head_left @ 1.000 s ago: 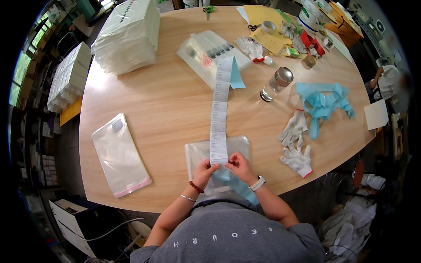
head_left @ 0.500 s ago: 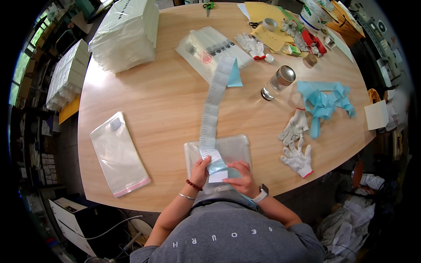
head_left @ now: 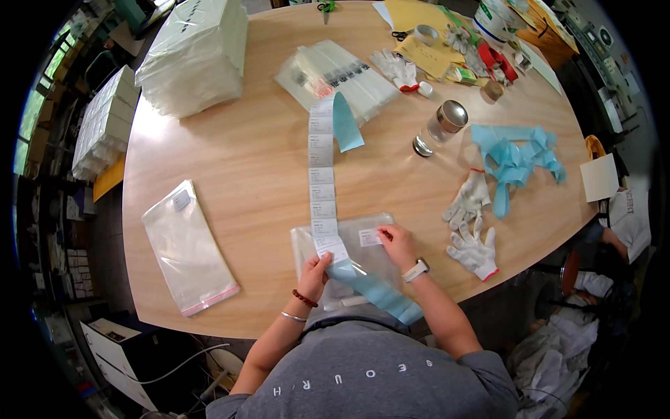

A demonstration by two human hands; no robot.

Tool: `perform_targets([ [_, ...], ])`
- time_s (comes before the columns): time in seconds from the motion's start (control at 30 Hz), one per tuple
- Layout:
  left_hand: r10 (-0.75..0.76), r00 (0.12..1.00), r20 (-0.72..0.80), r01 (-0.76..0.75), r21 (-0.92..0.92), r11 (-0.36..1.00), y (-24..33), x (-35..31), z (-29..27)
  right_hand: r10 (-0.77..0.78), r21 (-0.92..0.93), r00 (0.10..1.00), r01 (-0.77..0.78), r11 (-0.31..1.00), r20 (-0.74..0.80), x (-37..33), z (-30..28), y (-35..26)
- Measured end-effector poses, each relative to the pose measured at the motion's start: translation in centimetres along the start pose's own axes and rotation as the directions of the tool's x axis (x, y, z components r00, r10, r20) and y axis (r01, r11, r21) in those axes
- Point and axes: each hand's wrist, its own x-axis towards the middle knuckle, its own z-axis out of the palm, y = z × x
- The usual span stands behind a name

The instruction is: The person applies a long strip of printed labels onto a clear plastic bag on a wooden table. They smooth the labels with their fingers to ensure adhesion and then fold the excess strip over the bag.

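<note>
Pinching the white label (head_left: 369,237) by its right end with right fingers (head_left: 387,234), over the far-right part of the clear bag (head_left: 370,263); clasping the outward-running strip (head_left: 322,171) with left fingers (head_left: 322,262).

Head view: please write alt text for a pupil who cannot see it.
A person's right hand holds one white label over a clear plastic bag, while the left hand holds a long blue-backed label strip. White gloves and a clear lidded bottle are farther right on the wooden table.
</note>
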Motion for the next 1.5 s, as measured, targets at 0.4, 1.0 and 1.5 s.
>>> perform_targets([
  [0.4, 0.008, 1.000, -0.012, -0.008, 0.022, 1.000, -0.4, 0.1, -0.6, -0.080, -0.018, 0.997, 0.080, 0.997, 0.007, 2.6, -2.1, 0.2],
  [1.0, 0.130, 0.984, 0.124, -0.121, -0.080, 0.989, 1.6, -1.4, 1.1, -0.110, 0.183, 0.802, 0.001, 0.983, 0.587, -2.4, -1.8, -4.7],
  [1.5, -0.078, 0.995, 0.061, 0.068, 0.154, 0.986, -0.4, 0.8, 0.3, -0.345, 0.154, 0.912, 0.316, 0.936, 0.224, -4.6, 0.2, -4.7],
])
